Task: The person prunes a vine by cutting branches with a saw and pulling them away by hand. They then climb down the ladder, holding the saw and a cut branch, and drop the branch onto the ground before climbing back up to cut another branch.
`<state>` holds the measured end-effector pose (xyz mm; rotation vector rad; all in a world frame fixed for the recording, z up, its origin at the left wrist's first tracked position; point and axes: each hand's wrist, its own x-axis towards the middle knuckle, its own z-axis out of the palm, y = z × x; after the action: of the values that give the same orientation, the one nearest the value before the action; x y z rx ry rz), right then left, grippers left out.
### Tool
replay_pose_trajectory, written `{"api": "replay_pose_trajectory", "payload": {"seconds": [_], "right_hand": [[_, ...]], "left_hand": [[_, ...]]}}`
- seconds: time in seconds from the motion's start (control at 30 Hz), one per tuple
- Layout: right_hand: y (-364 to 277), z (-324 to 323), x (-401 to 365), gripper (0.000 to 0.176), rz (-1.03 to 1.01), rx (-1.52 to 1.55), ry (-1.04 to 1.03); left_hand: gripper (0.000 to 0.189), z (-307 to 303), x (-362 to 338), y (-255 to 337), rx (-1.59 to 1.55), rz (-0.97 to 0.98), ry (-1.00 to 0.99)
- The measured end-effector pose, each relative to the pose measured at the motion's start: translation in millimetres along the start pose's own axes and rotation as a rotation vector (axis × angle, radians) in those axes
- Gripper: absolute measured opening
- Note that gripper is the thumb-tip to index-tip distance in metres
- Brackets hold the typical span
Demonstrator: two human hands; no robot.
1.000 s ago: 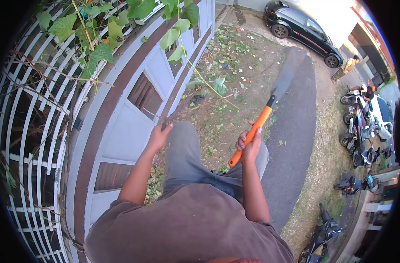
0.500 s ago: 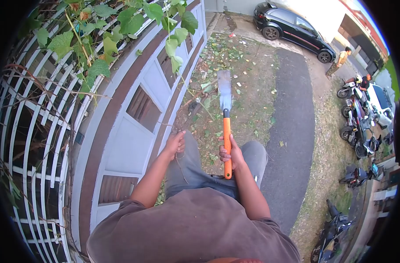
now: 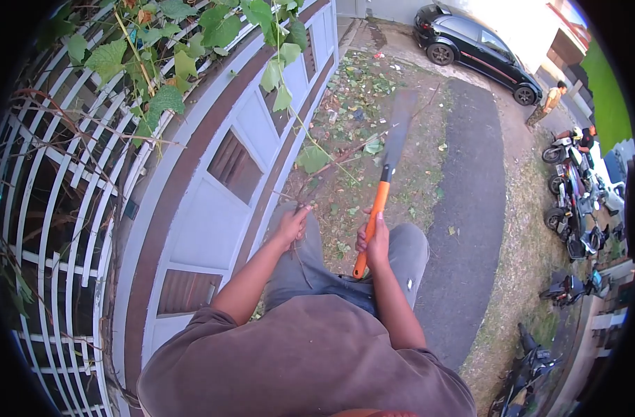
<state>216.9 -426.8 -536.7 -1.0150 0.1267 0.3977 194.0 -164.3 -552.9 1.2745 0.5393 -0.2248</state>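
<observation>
My right hand (image 3: 376, 240) is wrapped round the orange handle of a machete (image 3: 381, 198). Its broad grey blade points up and away, leaning to the right and a little smeared by motion. My left hand (image 3: 294, 226) is closed on a thin bare branch (image 3: 326, 167). From this fist the branch forks away over the ground, and its far part crosses the blade in this view; a thin tail hangs below the fist over my left thigh. A green leaf (image 3: 312, 158) on a hanging vine overlaps the branch.
To the left stands a pale wall (image 3: 213, 215) with a white slatted trellis (image 3: 53, 278) and leafy vine (image 3: 220, 28). Leaf litter covers the ground ahead. An asphalt strip (image 3: 463, 229), parked motorcycles (image 3: 568, 194), a black car (image 3: 470, 42) and a person (image 3: 548, 104) are to the right.
The machete blade has swung up and to the right, tilting away from upright. My left hand has shifted slightly right with the branch, whose far end now stretches further right.
</observation>
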Motion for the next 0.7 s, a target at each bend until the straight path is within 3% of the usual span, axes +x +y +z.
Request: {"api": "replay_pose_trajectory", "payload": {"seconds": [0.07,0.17,0.37,0.53,0.6,0.7], "right_hand": [[-20.3,8.2,-7.3,0.045,-0.081,-0.05,0.053],[-51.5,13.8,-16.6,0.045,-0.378,-0.171,0.123],[-66.4,14.4,-33.0,0.042,-0.552,-0.37,0.102],[-51.3,8.5,-44.3,0.039,-0.339,-0.687,0.1],[-45.7,4.6,-43.4,0.039,-0.199,-0.959,0.1],[-48.0,2.9,-43.5,0.039,-0.205,-0.979,0.094]], "left_hand": [[0.04,-1.5,-1.4,-1.8,0.004,-0.018,0.015],[0.041,-5.7,2.5,4.7,-0.04,-0.056,-0.019],[0.045,-15.5,14.4,33.9,-0.438,-0.394,-0.287],[0.048,-13.0,-11.9,65.2,-0.592,-0.449,-0.39],[0.046,-13.4,-24.1,71.7,-0.615,-0.449,-0.478],[0.047,-18.9,-32.6,68.3,-0.633,-0.461,-0.45]]}}
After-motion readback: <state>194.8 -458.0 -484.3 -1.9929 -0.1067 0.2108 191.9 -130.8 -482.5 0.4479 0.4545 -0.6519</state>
